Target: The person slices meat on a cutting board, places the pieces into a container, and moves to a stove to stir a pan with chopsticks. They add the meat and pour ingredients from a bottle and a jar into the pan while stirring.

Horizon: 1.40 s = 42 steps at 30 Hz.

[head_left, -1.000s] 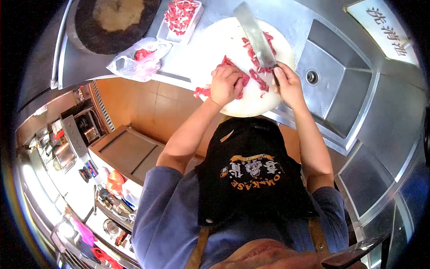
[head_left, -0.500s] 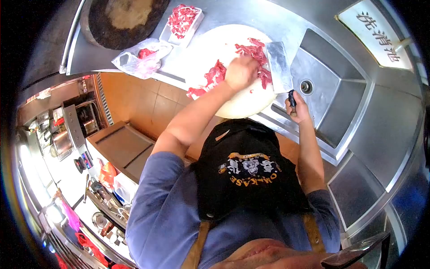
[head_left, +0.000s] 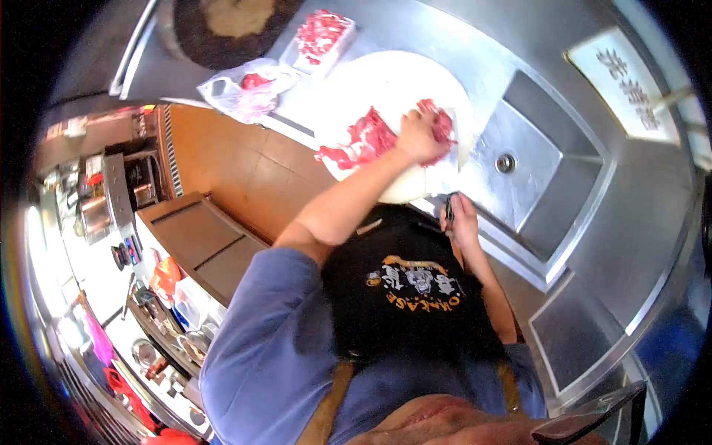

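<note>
My left hand (head_left: pixel 420 138) is closed over a pile of raw red meat (head_left: pixel 445 126) on a round white cutting board (head_left: pixel 400 70). A second pile of sliced meat (head_left: pixel 373 137) lies on the board just left of that hand. Low at the board's right edge, my right hand (head_left: pixel 463 219) grips the dark handle of a cleaver (head_left: pixel 449 209). The cleaver's blade points up the board beside the meat under my left hand; glare and blur hide much of its outline.
A white tray of meat pieces (head_left: pixel 320 37) stands behind the board, with a plastic bag holding meat (head_left: pixel 251 87) to its left. A dark round block (head_left: pixel 189 33) sits at far left. The metal sink (head_left: pixel 530 196) is on the right, below a sign (head_left: pixel 619 85).
My right hand has drawn the cleaver down and left, nearer my apron. My left hand has shifted slightly right and down on the meat. The whole view has tilted a little.
</note>
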Each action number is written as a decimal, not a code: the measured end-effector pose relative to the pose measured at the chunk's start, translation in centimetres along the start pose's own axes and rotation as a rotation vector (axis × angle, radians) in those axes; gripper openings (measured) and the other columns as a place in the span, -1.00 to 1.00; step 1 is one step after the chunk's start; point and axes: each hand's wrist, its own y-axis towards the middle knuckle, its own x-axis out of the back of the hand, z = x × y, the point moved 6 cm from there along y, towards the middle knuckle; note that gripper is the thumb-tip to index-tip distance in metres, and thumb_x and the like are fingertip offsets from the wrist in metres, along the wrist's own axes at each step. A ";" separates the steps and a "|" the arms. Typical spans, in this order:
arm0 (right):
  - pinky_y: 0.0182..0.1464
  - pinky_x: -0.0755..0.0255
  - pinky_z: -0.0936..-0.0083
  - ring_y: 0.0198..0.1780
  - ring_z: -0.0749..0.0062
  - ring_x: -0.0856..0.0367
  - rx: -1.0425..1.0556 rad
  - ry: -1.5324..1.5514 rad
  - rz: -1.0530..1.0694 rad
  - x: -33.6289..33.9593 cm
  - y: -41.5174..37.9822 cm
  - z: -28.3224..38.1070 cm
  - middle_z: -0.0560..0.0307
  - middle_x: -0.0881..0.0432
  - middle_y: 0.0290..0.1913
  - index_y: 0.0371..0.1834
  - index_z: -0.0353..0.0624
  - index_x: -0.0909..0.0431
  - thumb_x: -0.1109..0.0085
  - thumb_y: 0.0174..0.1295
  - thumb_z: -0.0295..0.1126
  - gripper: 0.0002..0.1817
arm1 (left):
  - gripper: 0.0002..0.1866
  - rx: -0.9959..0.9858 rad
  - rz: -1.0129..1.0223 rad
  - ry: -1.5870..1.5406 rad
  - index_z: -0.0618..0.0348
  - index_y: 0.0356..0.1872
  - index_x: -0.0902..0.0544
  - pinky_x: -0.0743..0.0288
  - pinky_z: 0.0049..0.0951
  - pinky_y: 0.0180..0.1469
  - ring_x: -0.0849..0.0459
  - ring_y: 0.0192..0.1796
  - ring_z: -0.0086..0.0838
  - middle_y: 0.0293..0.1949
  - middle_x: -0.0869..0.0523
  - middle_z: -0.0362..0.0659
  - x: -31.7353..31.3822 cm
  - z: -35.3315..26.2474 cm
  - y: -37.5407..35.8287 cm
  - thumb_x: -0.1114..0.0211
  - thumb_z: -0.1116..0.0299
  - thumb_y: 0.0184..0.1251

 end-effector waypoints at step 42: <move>-0.58 -0.29 0.64 -0.62 0.62 -0.41 0.195 -0.291 -0.129 -2.1 -1.9 6.4 0.26 -0.50 -0.52 0.17 -0.20 -0.45 -0.07 0.42 -0.31 -0.67 | -0.75 -0.068 -0.395 0.026 -0.07 -0.09 -0.66 -0.55 -0.16 -0.13 -0.72 -0.23 -0.16 -0.29 -0.74 -0.05 17.2 24.6 8.9 -0.30 0.21 0.21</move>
